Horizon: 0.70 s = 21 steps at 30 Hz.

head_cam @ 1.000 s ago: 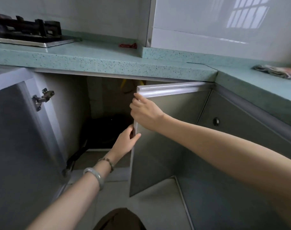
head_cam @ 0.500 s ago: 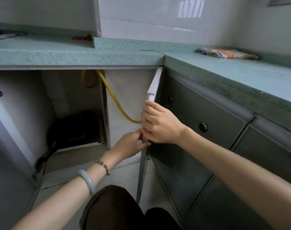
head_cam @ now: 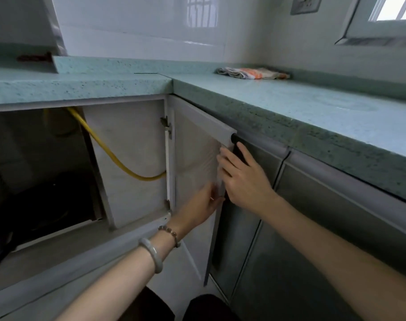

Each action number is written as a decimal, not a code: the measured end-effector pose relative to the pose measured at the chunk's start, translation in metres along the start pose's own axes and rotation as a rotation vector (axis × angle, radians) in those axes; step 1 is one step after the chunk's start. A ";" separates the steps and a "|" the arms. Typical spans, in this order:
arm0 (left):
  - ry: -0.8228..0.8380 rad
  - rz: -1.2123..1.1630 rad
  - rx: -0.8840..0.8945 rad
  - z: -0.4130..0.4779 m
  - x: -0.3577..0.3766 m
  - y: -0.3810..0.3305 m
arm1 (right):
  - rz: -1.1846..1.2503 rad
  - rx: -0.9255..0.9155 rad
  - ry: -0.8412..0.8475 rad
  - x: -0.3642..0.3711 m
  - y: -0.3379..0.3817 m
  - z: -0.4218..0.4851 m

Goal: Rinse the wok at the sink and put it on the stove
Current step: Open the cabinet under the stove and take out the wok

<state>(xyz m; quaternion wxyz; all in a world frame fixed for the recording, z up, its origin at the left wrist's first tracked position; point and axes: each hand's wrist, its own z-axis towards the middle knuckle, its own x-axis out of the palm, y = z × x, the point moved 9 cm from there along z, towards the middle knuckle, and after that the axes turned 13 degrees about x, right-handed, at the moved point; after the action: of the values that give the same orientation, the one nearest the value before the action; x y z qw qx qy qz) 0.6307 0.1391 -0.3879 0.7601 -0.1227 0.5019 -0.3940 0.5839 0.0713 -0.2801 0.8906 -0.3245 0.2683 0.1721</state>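
The step in hand looks like getting the wok out, before any rinsing: the right hand (head_cam: pixel 246 181) grips the free edge of the wide-open cabinet door (head_cam: pixel 195 158), and the left hand (head_cam: pixel 202 205) lies on its inner face, though I cannot tell whether those fingers hook the edge. A dark rounded shape low in the cabinet (head_cam: pixel 132 147), well left of both hands, is probably the wok (head_cam: pixel 39 205), so the next move calls for releasing the door and reaching in. No brand, label or writing is readable.

Hands: two are pictured, left hand (head_cam: pixel 203 207) and right hand (head_cam: pixel 243 179)
Bracelets (head_cam: pixel 154 253) (head_cam: pixel 172 235): two are worn
Hinges (head_cam: pixel 166 126) (head_cam: pixel 167 205): two
Cabinet door (head_cam: pixel 195 154): one is held
Yellow hose (head_cam: pixel 114 156): one
Cloth (head_cam: pixel 253 73): one
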 end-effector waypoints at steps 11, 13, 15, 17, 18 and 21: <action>-0.183 -0.051 0.040 0.015 0.022 -0.008 | 0.008 0.273 0.090 0.021 -0.018 -0.011; -0.144 -0.018 0.083 0.010 0.024 -0.008 | 0.049 0.325 0.099 0.024 -0.010 -0.012; -0.052 0.056 0.107 0.001 0.021 0.000 | 0.133 0.367 0.074 0.026 -0.001 -0.011; 0.009 0.156 0.031 -0.018 0.005 0.024 | 0.248 0.386 0.068 0.032 0.016 -0.008; 0.025 0.204 -0.048 -0.031 -0.008 0.040 | 0.310 0.389 0.081 0.036 0.028 -0.006; 0.026 0.286 -0.306 -0.085 -0.053 0.092 | 0.501 0.382 0.152 0.051 0.076 0.005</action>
<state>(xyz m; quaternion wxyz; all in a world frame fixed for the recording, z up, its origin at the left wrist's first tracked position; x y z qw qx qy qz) 0.5916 0.2557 -0.4453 0.7741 -0.1589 0.5781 -0.2031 0.5901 0.1371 -0.3437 0.8427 -0.0872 0.4332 0.3076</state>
